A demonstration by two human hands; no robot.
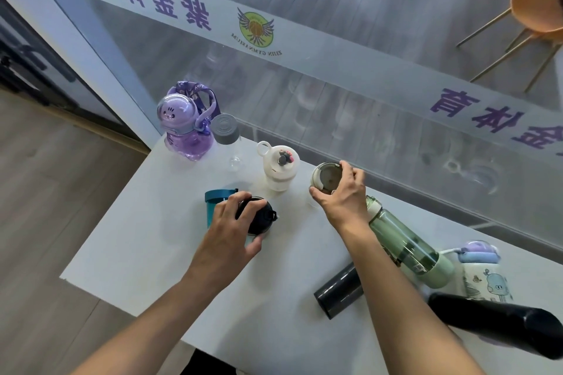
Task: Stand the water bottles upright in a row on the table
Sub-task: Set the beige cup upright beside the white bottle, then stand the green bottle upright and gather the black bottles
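Observation:
On the white table [146, 240], a purple cat-lidded bottle [185, 128], a clear bottle with a grey cap [227, 134] and a white bottle [278, 170] stand upright in a row. My right hand [341, 195] grips the beige-lidded bottle [324, 176] from above at the row's right end. My left hand [231, 228] holds the black lid of a bottle [259, 216] in front of the row. A teal bottle [214, 201] stands beside it. A green bottle [408, 243], a dark cylinder [338, 292] and a black bottle [499, 323] lie on their sides. A cartoon-printed bottle [481, 271] stands at right.
A glass wall with a printed banner [274, 30] runs along the table's far edge. An orange chair [536, 3] stands behind the glass. Wood floor [45, 192] lies to the left of the table.

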